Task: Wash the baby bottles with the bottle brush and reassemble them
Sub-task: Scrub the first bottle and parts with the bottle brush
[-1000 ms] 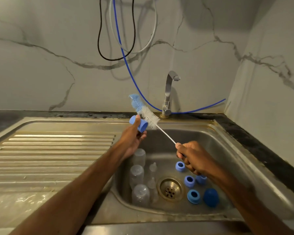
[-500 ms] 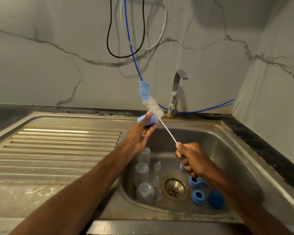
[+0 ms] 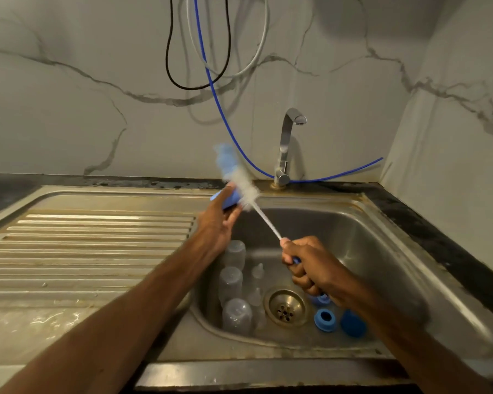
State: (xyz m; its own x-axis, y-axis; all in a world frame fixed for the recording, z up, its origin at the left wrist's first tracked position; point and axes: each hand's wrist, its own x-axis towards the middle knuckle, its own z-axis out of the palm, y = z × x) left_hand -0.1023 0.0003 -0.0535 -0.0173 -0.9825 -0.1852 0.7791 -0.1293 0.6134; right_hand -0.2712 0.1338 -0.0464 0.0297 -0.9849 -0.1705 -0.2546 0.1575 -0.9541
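Gripping with the right hand (image 3: 310,268), fingers curled tight round the blue handle end of the bottle brush (image 3: 246,190), just right of centre, over the sink (image 3: 376,251). Pinching with the left hand (image 3: 215,227), thumb and fingers closed on a small blue cap (image 3: 225,199), at the centre of the frame by the sink's back rim, with bristles against it or just inside it; too blurred to say which. Scrubbing that cap, to judge by the pose. Brush slanting up to the left: thin white twisted stem, white bristles, pale blue sponge tip. Likely light, whippy in the stem, soft at the head; best held low on the handle, as now. Cap probably hard, light plastic, slick when wet; best pinched by the rim. Lower in the basin, left of the drain (image 3: 285,308): three clear bottles (image 3: 230,282) in a row, with clear teats (image 3: 257,272) beside them. Right of the drain: blue rings (image 3: 324,319) and a blue dome lid (image 3: 353,324), one ring partly hidden behind the right hand. Bottles likely light and slippery; best gripped round the body. Upper centre right: a tap (image 3: 286,143), no water seen running.
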